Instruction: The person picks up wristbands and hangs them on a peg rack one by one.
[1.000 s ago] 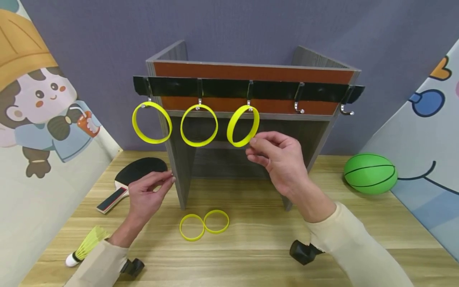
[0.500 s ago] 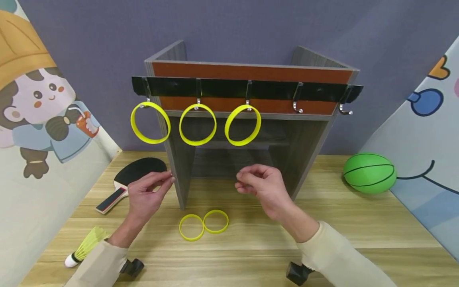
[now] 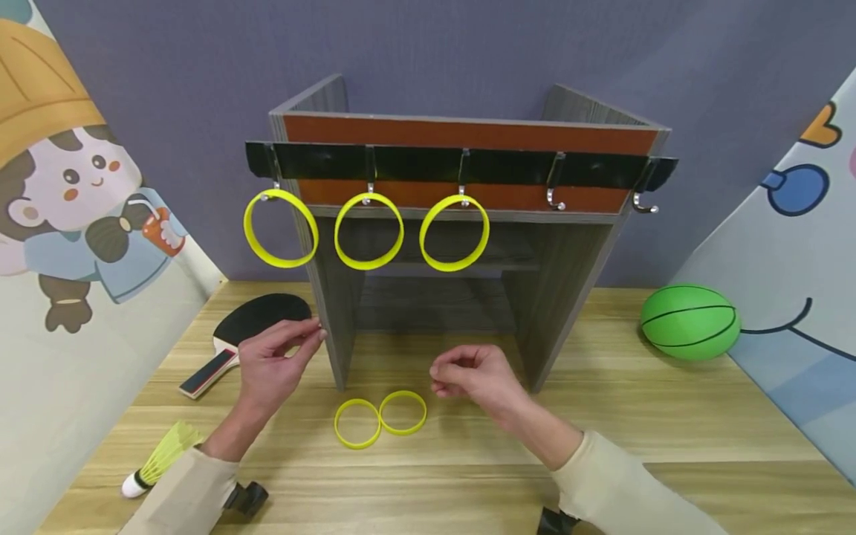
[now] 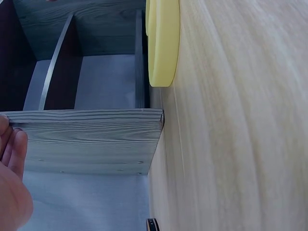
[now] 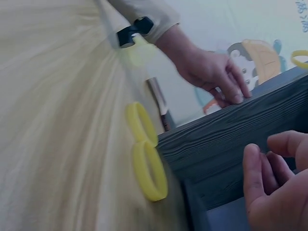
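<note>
Three yellow rings hang from the left three hooks of a black rail [image 3: 414,165]: left [image 3: 257,250], middle [image 3: 364,265], third [image 3: 449,267]. Two more yellow rings, left [image 3: 357,446] and right [image 3: 403,432], lie side by side on the table. My left hand [image 3: 270,368] pinches the front edge of the shelf's left side panel [image 3: 334,319]; the left wrist view shows the hand [image 4: 14,192] at that edge. Low before the shelf, right of the table rings, my right hand [image 3: 484,380] holds nothing. In the right wrist view its thumb and fingers [image 5: 255,173] stand apart, loosely bent.
Two hooks at the rail's right end, one of them here [image 3: 556,199], bear nothing. A black paddle [image 3: 257,319] and a shuttlecock [image 3: 160,457] lie at the left. At the right rests a green ball [image 3: 691,323]. The grey shelf's right panel [image 3: 568,297] stands behind my right hand.
My right hand has let go of the third ring and moved down toward the table. That ring has swung to face forward. The left hand has stayed in place.
</note>
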{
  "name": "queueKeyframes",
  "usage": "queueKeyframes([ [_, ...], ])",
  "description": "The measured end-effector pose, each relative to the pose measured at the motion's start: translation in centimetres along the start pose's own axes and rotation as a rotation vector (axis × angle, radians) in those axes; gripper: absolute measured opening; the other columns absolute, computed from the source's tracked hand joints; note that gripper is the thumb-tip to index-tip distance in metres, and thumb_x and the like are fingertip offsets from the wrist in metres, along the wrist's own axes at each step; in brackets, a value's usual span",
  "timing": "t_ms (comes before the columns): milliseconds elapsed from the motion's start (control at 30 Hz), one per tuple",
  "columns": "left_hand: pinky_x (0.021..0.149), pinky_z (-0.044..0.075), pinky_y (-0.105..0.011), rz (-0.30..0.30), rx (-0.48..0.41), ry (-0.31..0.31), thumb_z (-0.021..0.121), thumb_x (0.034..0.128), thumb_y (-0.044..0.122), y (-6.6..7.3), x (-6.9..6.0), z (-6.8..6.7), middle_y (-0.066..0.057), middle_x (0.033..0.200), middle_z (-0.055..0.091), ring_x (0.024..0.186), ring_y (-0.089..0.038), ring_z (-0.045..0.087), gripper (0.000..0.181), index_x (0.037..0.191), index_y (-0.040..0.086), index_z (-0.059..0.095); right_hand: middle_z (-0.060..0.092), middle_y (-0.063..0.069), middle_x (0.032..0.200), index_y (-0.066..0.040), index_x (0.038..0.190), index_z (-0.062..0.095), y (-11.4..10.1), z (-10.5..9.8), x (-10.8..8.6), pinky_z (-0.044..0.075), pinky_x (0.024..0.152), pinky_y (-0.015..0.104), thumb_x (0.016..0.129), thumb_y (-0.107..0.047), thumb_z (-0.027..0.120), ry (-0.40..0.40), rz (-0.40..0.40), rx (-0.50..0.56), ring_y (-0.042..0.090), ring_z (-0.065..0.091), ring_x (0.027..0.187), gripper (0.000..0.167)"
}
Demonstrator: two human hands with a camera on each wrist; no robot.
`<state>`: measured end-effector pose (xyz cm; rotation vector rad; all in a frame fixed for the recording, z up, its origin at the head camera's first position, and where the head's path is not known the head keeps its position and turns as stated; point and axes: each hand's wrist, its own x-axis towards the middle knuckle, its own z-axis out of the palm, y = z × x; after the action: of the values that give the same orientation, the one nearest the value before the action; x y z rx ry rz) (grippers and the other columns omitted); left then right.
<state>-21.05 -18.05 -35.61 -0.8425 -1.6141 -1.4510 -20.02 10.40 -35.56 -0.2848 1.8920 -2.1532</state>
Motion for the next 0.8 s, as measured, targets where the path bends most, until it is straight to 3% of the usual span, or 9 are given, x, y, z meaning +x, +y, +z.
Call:
queueKeyframes([
  [267, 0.068, 0.055, -0.021, 0.003, -0.009, -0.003, 0.061, 0.0595, -0.038, 0.0, 0.0, 0.0, -0.031, 0.077, 0.062, 0.074, -0.013, 0.066, 0.031, 0.086, -0.021, 0.065, 0.068, 0.012, 0.081, 0.012, 0.093, 0.066, 1.8, -0.2, 0.0, 0.054, 0.077, 0.050, 0.078, 0.001, 0.072, -0.062, 0.048, -0.114, 0.026, 0.066, 0.075, 0.019],
  [433, 0.068, 0.055, -0.020, 0.007, -0.005, -0.007, 0.061, 0.0592, -0.038, -0.1, 0.0, -0.1, -0.031, 0.077, 0.062, 0.074, -0.013, 0.066, 0.031, 0.085, -0.022, 0.064, 0.067, 0.013, 0.084, 0.013, 0.097, 0.064, 2.4, -0.6, 0.2, 0.055, 0.078, 0.047, 0.079, -0.003, 0.073, -0.109, 0.101, -0.172, 0.028, 0.066, 0.078, 0.026],
  [800, 0.068, 0.055, -0.020, 0.003, -0.028, 0.000, 0.060, 0.0596, -0.038, -0.2, -0.1, 0.0, -0.032, 0.077, 0.062, 0.074, -0.014, 0.066, 0.030, 0.085, -0.023, 0.064, 0.065, 0.010, 0.085, 0.016, 0.101, 0.061, 3.7, -1.3, 0.7, 0.055, 0.078, 0.041, 0.078, 0.000, 0.072, -0.145, 0.127, -0.230, 0.018, 0.064, 0.077, 0.030],
])
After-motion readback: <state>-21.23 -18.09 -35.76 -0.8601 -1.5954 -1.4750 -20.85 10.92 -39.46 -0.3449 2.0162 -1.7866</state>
